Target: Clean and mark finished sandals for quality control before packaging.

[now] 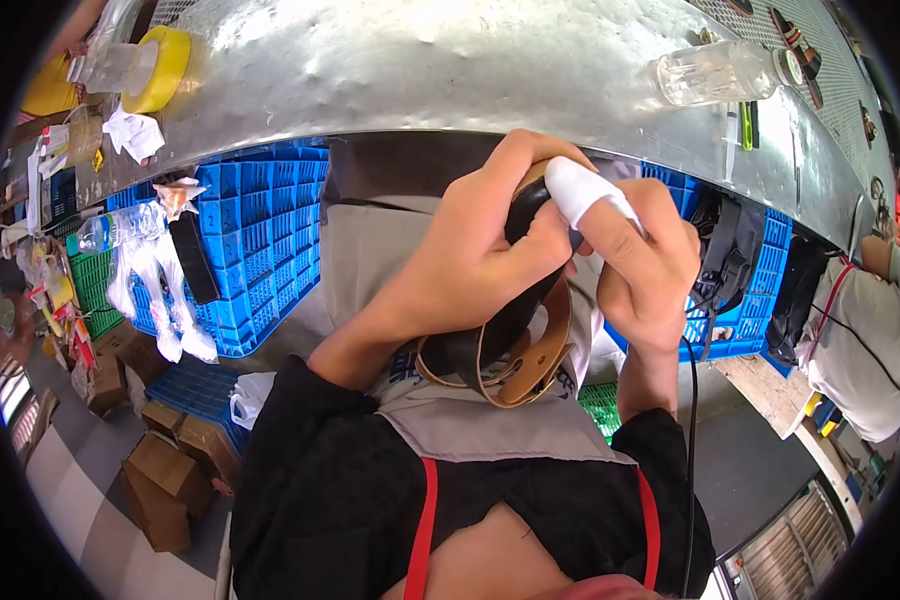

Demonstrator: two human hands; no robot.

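A black and tan leather sandal (462, 352) is held up in front of my apron, its tan-lined straps looping down below my hands. My left hand (460, 245) is closed round its upper part, fingers curled over the top and thumb pressed in. From the other side my right hand (645, 265) grips the same end, with a white finger cover (582, 190) on one digit. The fingertips meet at the sandal's edge, where my hands hide much of its shape. Whether anything small is pinched between them cannot be made out.
A dented metal worktable (400, 70) runs ahead of me, with a clear bottle (715, 75) and a yellow tape roll (158, 70). Blue crates (260, 240) stand beneath. Cardboard boxes (165, 490) lie at lower left; another person (855, 340) is at far right.
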